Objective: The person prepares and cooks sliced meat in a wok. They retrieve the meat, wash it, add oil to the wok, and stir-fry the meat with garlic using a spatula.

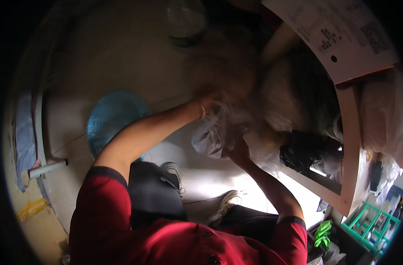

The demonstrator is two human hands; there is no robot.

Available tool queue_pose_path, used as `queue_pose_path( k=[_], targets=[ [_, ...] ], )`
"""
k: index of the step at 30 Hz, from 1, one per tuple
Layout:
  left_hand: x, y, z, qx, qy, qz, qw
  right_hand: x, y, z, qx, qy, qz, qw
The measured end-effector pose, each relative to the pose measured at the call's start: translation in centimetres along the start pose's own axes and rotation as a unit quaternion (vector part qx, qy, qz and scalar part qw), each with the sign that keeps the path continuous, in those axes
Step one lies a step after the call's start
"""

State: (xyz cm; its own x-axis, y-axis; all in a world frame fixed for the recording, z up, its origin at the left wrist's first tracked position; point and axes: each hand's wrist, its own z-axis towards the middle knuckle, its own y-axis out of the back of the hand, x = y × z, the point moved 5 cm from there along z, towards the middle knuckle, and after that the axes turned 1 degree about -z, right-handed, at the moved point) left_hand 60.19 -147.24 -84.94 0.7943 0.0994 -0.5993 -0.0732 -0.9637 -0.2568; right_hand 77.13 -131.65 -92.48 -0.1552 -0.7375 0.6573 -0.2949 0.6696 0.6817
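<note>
Both of my hands are at a crumpled clear plastic bag (209,137) in the middle of the view, above a tiled floor. My left hand (214,99) is blurred and dim at the bag's upper edge; its wrist bears a thin bracelet. My right hand (239,152) touches the lower right side of the same bag, its fingers partly hidden by plastic and shadow. Just beyond my hands lies a large, dim, brownish shape that is too blurred to name. More translucent plastic (267,159) hangs to the right of my right hand.
A blue plastic basket (117,106) stands on the floor at left. A large clear bottle or jar (184,23) is at the top. Along the right are a frame-like stand (350,132), a black plastic bag (297,149), a printed carton (347,39) and a green basket (370,225) with small items.
</note>
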Motion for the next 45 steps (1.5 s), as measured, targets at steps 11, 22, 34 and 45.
queue_pose_path(
  k=[11,22,34,45],
  targets=[
    [-6.1,-2.3,-7.8,0.175,-0.088,0.522,0.83,0.2,4.1,4.1,-0.033,-0.003,0.147,0.989],
    [-8.8,-10.5,-8.1,0.074,-0.469,0.553,0.685,2.3,23.2,-4.4,-0.283,0.059,0.459,0.84],
    [-7.9,-22.3,-4.3,0.129,-0.637,0.297,0.7,4.1,28.8,-5.1,-0.444,0.078,-0.007,0.892],
    [0.3,-16.9,-11.8,0.234,-0.561,0.485,0.629,14.3,16.9,-10.4,0.077,0.196,0.185,0.96]
  ],
)
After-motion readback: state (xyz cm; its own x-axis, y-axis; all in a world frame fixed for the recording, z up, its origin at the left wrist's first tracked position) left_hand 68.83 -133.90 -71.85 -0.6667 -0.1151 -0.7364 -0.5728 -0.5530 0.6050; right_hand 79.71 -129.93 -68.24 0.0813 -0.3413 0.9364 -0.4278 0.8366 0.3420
